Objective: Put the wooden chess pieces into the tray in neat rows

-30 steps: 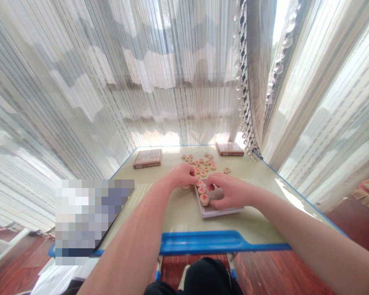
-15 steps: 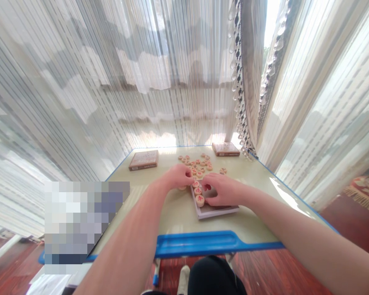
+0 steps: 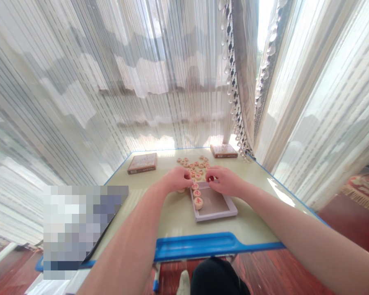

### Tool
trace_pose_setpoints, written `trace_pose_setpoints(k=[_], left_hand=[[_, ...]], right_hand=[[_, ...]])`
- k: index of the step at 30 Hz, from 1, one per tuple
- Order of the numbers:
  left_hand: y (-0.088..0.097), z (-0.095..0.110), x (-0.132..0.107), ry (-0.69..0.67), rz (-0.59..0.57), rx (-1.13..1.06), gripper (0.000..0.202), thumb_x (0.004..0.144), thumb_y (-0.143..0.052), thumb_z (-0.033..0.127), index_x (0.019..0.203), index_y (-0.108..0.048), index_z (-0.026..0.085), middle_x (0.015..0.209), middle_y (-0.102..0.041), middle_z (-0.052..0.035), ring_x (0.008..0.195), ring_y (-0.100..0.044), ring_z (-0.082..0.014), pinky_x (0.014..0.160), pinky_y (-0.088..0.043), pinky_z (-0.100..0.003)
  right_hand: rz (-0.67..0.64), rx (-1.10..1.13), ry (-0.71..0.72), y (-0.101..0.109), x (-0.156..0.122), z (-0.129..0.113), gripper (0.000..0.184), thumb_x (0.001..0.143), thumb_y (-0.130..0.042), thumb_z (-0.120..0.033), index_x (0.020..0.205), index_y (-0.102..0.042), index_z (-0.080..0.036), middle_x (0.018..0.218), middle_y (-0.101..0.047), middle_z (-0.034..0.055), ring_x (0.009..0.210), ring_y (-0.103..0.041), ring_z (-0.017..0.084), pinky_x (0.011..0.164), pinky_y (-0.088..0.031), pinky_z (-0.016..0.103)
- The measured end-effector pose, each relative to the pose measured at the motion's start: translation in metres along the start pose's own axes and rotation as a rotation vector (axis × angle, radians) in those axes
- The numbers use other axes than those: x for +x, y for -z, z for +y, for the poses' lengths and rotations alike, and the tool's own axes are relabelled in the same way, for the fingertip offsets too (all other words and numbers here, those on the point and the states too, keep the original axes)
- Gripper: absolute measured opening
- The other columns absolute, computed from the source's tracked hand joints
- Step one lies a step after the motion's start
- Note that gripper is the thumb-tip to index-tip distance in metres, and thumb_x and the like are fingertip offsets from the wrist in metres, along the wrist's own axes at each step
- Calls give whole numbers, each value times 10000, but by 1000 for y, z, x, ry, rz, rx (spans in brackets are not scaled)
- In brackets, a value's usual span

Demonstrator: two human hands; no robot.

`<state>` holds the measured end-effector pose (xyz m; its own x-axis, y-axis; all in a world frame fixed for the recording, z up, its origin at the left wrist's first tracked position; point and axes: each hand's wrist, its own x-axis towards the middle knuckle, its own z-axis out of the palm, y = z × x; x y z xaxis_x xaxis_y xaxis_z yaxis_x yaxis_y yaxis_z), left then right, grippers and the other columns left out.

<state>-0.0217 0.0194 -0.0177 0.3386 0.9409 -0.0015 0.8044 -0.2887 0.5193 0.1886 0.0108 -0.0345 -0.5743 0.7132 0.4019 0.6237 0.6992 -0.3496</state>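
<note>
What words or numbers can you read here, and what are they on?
Nearest piece in the pale tray: maybe "车", in red; blurred.
Piece behind it: perhaps "炮", red; blurred.
Third piece: maybe "帅", red; blurred.
Loose pieces on the table: characters too small to read.
Left box and right box: print too small to read.

Sheer curtains point(image 3: 172, 102), wooden floor point(image 3: 264, 272) and fringed rug point(image 3: 364, 189) suggest a home.

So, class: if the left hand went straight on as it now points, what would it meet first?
Probably the round, pale wooden piece with a red character at the far left corner of the shallow whitish tray, though depth there is unclear.
</note>
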Motion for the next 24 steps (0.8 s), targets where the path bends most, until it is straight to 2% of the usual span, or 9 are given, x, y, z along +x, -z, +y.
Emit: trace_pose_setpoints(k=[4, 7, 11, 14, 17, 21, 24], left_hand=[[0, -2, 1, 5, -4, -10, 142, 582, -539, 309, 558, -535, 170, 518, -475, 37, 522, -429, -106, 458, -313, -223], [1, -3, 1, 19, -4, -3, 137, 577, -543, 299, 542, -521, 169, 502, -460, 38, 505, -411, -101, 446, -294, -223], [1, -5, 2, 25, 13, 1, 122, 575, -532, 288, 553, -536, 168, 518, -481, 32, 520, -425, -105, 456, -306, -223], [0, -7, 4, 15, 25, 7, 128, 575, -527, 294, 565, -546, 168, 531, -490, 33, 525, -429, -105, 462, -313, -223], [-1, -8, 5, 1, 84, 0, 153, 596, -507, 304, 563, -554, 163, 520, -477, 32, 516, -419, -103, 465, -308, -227], [0, -7, 6, -41, 192, -3, 192, 628, -481, 323, 586, -575, 161, 544, -504, 22, 542, -438, -113, 489, -321, -235], [-1, -8, 6, -43, 168, -8, 183, 625, -479, 313, 563, -559, 160, 524, -484, 26, 524, -417, -108, 479, -308, -236]], right_hand=[[189, 4, -162, -4, 9, 28, 187, 728, -491, -161, 817, -652, -191, 822, -641, 33, 765, -549, 165, 711, -421, 283], [176, 41, -206, -7, 13, 44, 223, 770, -493, -230, 883, -683, -198, 919, -670, 49, 865, -576, 188, 796, -432, 307], [135, 51, -177, -9, 16, 55, 291, 823, -459, -329, 917, -706, -207, 1029, -674, 49, 1035, -548, 212, 941, -381, 341], [98, 55, -139, -8, 16, 54, 333, 849, -423, -347, 935, -709, -199, 1055, -672, 52, 1045, -548, 210, 974, -360, 357], [54, 83, -80, -5, 14, 43, 359, 873, -398, -368, 1037, -677, -215, 1129, -644, 41, 1106, -517, 207, 1012, -325, 371], [-112, 122, -47, -3, 11, 25, 414, 918, -297, -420, 1181, -590, -295, 1316, -512, -20, 1266, -367, 208, 1082, -213, 411], [-205, 88, -54, -3, 10, 19, 425, 925, -259, -447, 1157, -599, -341, 1315, -510, -48, 1290, -321, 223, 1089, -154, 450]])
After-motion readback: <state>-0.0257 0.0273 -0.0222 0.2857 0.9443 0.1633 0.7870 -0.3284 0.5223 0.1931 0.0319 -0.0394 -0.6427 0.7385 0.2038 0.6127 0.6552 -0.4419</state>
